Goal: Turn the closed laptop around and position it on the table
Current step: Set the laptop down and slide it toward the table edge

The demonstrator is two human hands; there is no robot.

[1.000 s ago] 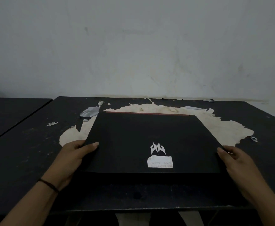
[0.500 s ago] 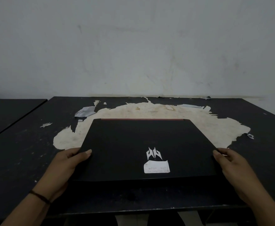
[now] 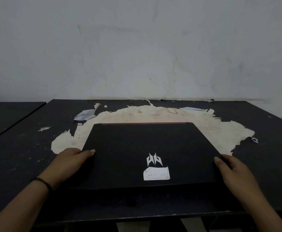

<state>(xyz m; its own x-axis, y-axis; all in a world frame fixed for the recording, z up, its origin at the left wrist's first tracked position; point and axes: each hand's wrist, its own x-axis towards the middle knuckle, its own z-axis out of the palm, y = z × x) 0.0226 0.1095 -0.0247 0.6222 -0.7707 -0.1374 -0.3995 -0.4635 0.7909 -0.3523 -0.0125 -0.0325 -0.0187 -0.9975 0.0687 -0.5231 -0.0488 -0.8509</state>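
A closed black laptop lies on the dark table, lid up, with a silver logo and a white sticker near its front edge and a red strip along its far edge. My left hand grips the laptop's left edge, thumb on top of the lid. My right hand grips its right edge, thumb on the lid as well. The fingers under the laptop are hidden.
The table's black coating has peeled off in a large pale patch around and behind the laptop. A second dark table stands to the left across a narrow gap. A grey wall rises right behind the table.
The laptop has come a little toward me with both hands still on its sides, showing more of the pale patch behind it. The grips are unchanged.
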